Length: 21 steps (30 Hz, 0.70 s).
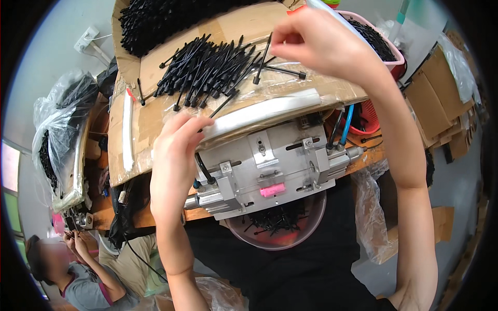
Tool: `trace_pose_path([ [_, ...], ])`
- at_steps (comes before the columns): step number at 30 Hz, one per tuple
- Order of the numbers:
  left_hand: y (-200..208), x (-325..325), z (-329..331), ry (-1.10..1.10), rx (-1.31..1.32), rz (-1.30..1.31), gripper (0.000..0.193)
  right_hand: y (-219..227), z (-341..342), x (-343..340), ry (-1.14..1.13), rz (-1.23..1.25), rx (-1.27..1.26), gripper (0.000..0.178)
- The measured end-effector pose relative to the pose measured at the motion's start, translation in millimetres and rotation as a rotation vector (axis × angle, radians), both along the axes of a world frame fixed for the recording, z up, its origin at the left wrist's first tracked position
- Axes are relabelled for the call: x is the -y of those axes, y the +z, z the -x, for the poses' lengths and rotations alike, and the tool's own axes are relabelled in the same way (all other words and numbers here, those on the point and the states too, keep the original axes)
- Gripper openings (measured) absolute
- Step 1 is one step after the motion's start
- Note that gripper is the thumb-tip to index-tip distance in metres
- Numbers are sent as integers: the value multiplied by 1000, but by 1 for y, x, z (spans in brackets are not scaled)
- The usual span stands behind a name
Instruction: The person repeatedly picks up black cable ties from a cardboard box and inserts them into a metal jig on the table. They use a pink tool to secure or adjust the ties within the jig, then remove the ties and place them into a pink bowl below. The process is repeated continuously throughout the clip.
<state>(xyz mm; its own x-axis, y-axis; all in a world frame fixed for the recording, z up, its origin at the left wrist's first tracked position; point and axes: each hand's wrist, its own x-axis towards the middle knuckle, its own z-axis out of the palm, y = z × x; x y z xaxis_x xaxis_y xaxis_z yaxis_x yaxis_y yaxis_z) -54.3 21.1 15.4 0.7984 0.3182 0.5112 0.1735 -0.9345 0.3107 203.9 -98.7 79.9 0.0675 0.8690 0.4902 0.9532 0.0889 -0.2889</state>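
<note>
Cardboard tops our counter (155, 116), strewn with black ties (207, 67). Our right hand (316, 44) pinches one light, springy tie (262, 57) near its top; our left hand (174, 160) rests, fingers loosely curled, on a white strip (259, 111).

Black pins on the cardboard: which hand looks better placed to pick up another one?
The right hand, probably. It hovers right at the heap of black pins, one pinched in its fingertips. The left hand rests lower, at the metal fixture.
</note>
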Motion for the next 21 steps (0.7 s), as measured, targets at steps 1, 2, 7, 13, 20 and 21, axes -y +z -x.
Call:
trace_pose_path([
  [1,0,5,6,53,9,7,32,18,1,-6,-63,230,-61,25],
  [2,0,15,13,106,18,15,36,36,11,5,-67,189,-172,28],
  [7,-36,98,29,193,148,83,70,19,-2,25,122,-16,-901,32],
  [13,-105,169,30,194,-109,103,63,-29,4,72,244,-201,-1053,37],
  [20,-111,170,16,183,-206,47,68,-46,48,119,113,-417,-977,23],
  [21,-111,171,13,186,-191,66,71,-50,54,124,89,-455,-952,22],
])
